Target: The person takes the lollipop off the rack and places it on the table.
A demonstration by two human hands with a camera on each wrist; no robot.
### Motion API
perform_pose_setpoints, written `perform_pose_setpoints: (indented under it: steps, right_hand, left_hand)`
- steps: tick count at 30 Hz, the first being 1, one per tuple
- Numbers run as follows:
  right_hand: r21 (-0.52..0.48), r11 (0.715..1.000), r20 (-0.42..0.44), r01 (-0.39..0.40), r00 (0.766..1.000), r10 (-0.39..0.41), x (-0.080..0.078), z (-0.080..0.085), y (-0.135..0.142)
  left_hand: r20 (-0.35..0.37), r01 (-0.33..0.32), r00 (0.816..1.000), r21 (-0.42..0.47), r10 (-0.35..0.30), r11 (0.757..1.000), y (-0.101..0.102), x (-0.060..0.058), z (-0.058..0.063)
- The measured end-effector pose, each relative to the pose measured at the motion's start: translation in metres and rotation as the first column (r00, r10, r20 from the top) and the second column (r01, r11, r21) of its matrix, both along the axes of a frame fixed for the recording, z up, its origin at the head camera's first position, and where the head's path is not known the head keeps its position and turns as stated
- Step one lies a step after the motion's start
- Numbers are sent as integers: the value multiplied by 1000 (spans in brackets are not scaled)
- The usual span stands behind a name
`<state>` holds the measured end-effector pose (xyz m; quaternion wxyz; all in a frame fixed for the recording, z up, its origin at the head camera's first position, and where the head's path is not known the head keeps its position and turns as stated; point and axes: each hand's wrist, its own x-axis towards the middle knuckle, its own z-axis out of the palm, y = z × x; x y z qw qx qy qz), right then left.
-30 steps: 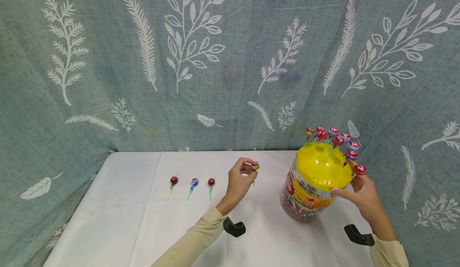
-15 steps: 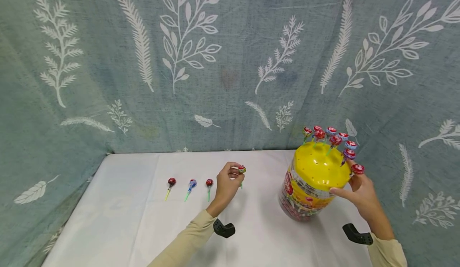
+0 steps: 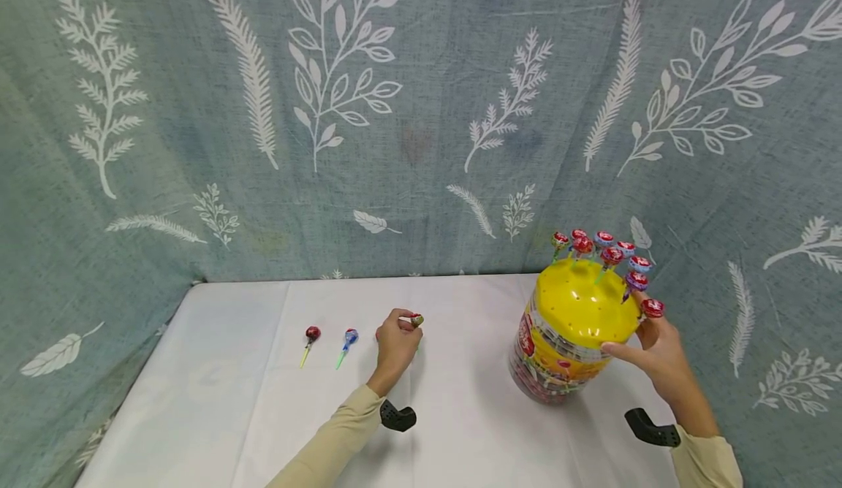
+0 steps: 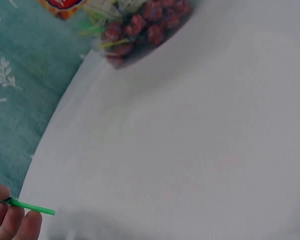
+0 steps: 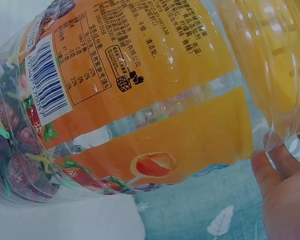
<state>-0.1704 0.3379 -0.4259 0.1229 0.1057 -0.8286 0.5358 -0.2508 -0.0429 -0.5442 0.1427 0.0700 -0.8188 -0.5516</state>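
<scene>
- Bearings: 12 o'clock is straight ahead of the person
- Left hand (image 3: 397, 347): thumb and fingers pinching the held lollipop (image 3: 417, 320), its red and green head uppermost; a green stick (image 4: 36, 207) shows past the fingers in the left wrist view
- Position of the held lollipop: near 12 o'clock from the table's middle, well apart from the jar (image 3: 559, 353)
- Right hand (image 3: 661, 356): grasping the jar at 4 o'clock on its yellow lid (image 3: 588, 305); thumb near 5, other fingers round the far side, partly hidden
- Jar: standing at 2 o'clock on the table (image 3: 467, 429); orange label (image 5: 155, 95) with barcode (image 5: 45, 80), red-wrapped sweets (image 5: 25, 172) inside, low down
- Lid: I count nine planted lollipops (image 3: 612, 256), heads up, in a loose arc from 11 to 3 o'clock
- Towards 10 o'clock on the table: dark red lollipop (image 3: 312, 333) and blue lollipop (image 3: 351, 337) lying apart, sticks pointing to 7
- At the left hand's 10 o'clock edge: a red sliver (image 3: 378, 335), mostly covered
- Behind, at 12: teal curtain (image 3: 421, 108) with white leaves
</scene>
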Motion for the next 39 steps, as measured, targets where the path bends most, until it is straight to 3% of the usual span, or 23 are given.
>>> perform_pose_setpoints:
  steps: [9,19,30,34,39]
  right_hand:
    - [1,1000,-2,1,1000,-1,0,-1,1]
    - [10,1000,-3,1,1000,-1,0,-1,1]
    - [-12,1000,-10,-7,1000,7,-1,-1,0]
    - [-22,1000,-18,-14,1000,13,0,-1,-1]
    - [-42,999,-20,-28,999,28,0,-1,-1]
  left_hand:
    - [98,21,995,-123,-9,992,-3,-2,-13]
    - [61,65,997,-171,-55,983,-4,-2,-24]
    - [14,47,999,-220,-45,974,-6,-2,-18]
    - [-8,101,995,-182,-104,978,-5,-2,-12]
    - [-8,194,981,-88,-195,977,3,1,6]
